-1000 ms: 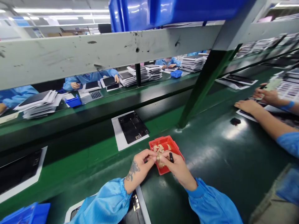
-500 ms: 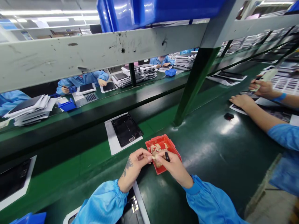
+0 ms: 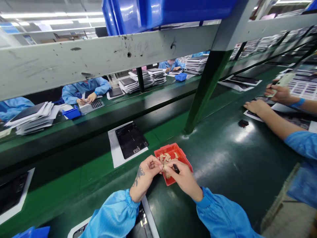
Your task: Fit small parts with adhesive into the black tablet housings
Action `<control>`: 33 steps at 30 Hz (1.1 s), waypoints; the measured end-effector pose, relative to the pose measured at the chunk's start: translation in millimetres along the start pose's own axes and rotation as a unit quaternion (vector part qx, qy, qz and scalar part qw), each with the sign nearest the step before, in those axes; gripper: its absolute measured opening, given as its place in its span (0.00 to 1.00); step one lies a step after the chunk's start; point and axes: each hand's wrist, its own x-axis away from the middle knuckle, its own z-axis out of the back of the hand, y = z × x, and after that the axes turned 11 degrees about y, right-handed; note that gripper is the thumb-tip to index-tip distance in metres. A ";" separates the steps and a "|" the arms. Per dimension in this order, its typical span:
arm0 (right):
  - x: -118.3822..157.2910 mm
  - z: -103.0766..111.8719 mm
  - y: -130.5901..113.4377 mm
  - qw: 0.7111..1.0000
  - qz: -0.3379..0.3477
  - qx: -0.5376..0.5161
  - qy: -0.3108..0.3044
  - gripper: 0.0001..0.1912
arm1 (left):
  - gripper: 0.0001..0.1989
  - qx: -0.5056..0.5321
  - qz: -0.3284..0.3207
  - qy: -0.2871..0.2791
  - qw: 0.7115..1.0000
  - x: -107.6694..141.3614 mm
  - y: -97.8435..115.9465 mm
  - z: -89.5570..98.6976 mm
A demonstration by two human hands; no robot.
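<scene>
Over the red tray [image 3: 187,158], my left hand [image 3: 148,172] and my right hand [image 3: 184,177] meet at the fingertips. The left one is closed in a pinch; whatever sits between its fingers is too small to make out. A slim tool with a black end [image 3: 176,168] is gripped in my right hand, its tip hidden by the fingers. Torn beige scraps [image 3: 166,158] lie in the tray. Below my left forearm, partly covered by the sleeve, is a dark flat device panel [image 3: 143,224] on a white sheet.
A black tablet-like panel [image 3: 131,138] on white paper lies beyond the tray, another panel [image 3: 12,188] at far left. A green post [image 3: 204,89] and pale beam [image 3: 106,56] stand ahead. At right, a co-worker's hands [image 3: 260,109] work near a small black object [image 3: 243,123].
The panels on the green strip have shifted slightly left and nearer. A pale strip between my fingertips shows less now. Across the line, a co-worker's hands have come together.
</scene>
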 end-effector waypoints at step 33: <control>-2.3 2.0 9.9 0.999 -0.027 -0.035 -0.007 0.13 | 0.10 -0.002 0.018 -0.012 1.000 4.5 6.8 -7.1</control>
